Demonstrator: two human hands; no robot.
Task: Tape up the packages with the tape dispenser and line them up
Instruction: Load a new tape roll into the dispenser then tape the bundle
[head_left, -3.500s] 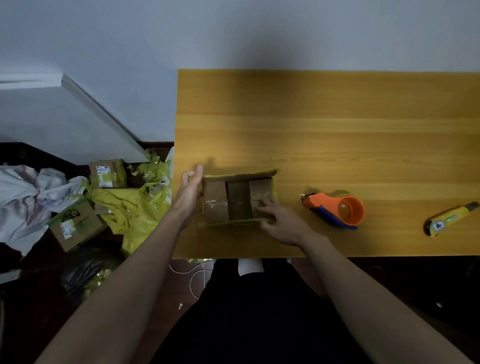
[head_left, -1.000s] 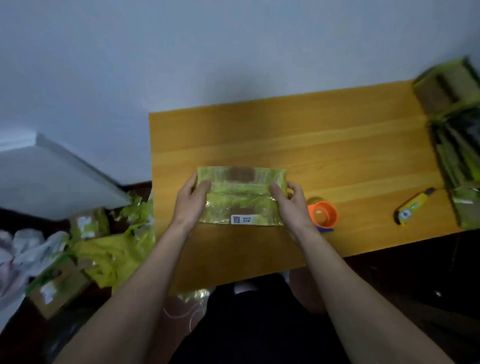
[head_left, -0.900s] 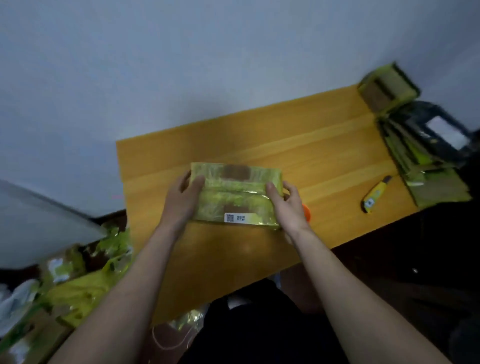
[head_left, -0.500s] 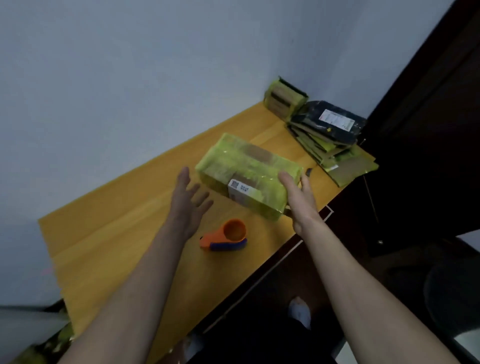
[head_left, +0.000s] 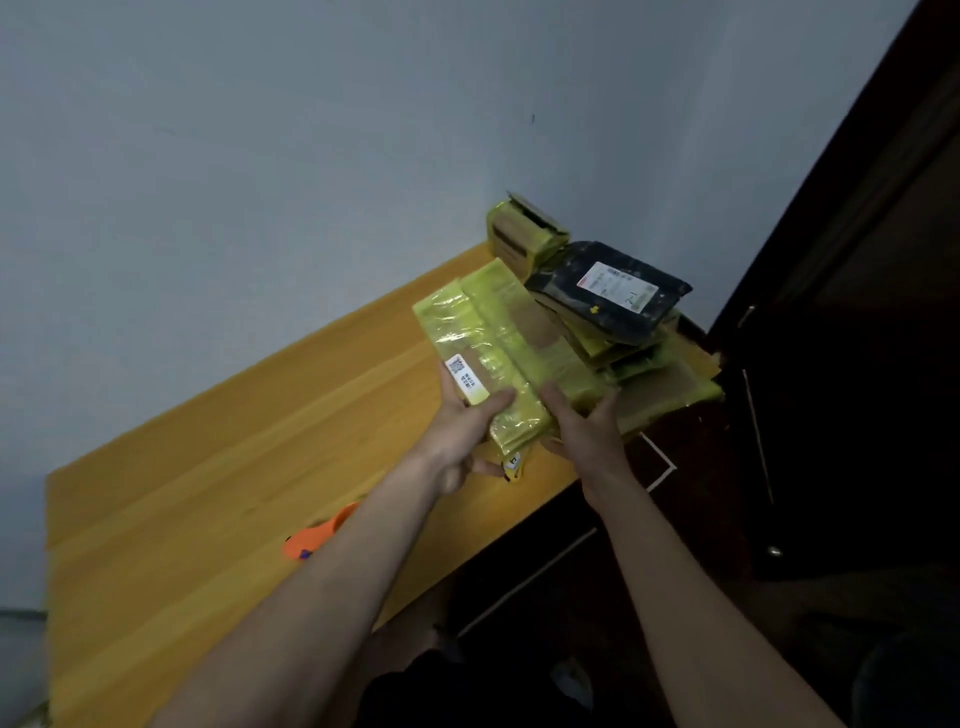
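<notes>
At center frame, both hands, left hand (head_left: 464, 423) and right hand (head_left: 584, 426), are gripping the taped box (head_left: 501, 353), probably bringing it beside the stacked parcels (head_left: 618, 299) at upper right to line it up.

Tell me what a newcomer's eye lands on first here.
First the yellow-taped package, held in the middle by the left hand and right hand above the wooden table. Next, the black parcel atop the pile at the table's far right corner. The orange tape dispenser peeks from behind the left forearm.
</notes>
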